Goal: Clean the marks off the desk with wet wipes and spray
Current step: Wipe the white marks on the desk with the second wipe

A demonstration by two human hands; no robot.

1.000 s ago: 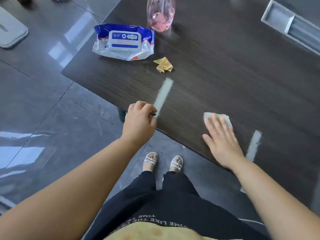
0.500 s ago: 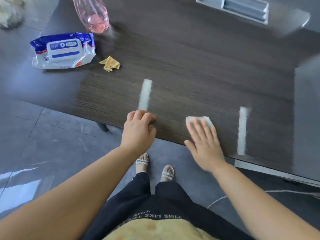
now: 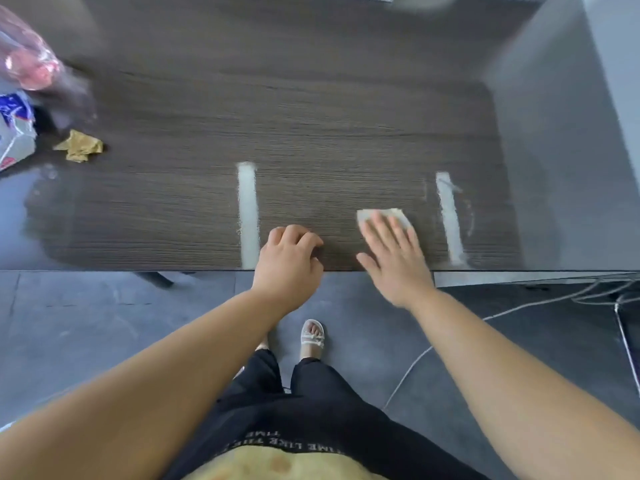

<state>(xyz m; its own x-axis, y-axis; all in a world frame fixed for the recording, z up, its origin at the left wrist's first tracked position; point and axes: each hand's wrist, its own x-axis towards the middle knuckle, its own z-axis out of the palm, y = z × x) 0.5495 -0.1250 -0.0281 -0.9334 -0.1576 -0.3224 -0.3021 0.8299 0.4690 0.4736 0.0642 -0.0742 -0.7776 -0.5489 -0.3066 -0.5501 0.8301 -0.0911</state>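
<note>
The wet wipe (image 3: 381, 215) lies flat on the dark wood-grain worktop (image 3: 329, 116), just right of the frame's centre and near the front edge. The right hand (image 3: 394, 259) presses it down with straight, spread fingers, so only the wipe's far edge shows past the fingertips. The left hand (image 3: 287, 265) sits beside it at the worktop's front edge with its fingers curled under. Nothing can be seen in its grip, though the palm side is hidden.

The wipe lies between two pale marks. The left mark (image 3: 248, 216), just left of the left hand, is a clean, solid stripe with sharp edges and looks untouched. The right mark (image 3: 449, 220), near the wipe but apart from it, is ragged at its far end and has faint smears beside it. It may have had a first pass, but most of it remains.

By this view the cleaning is at an early stage: both stripes need rubbing off, and the wipe is on neither of them.

At the upper left, blurred, stands the pink spray bottle (image 3: 27, 60). Below it, cut by the frame's edge, is the blue-and-white wipe packet (image 3: 14, 133), and a crumpled yellow scrap (image 3: 79, 147) lies just to the packet's right. Neither hand is near them. Cables (image 3: 588, 296) trail over the grey floor (image 3: 86, 323) at the right.
</note>
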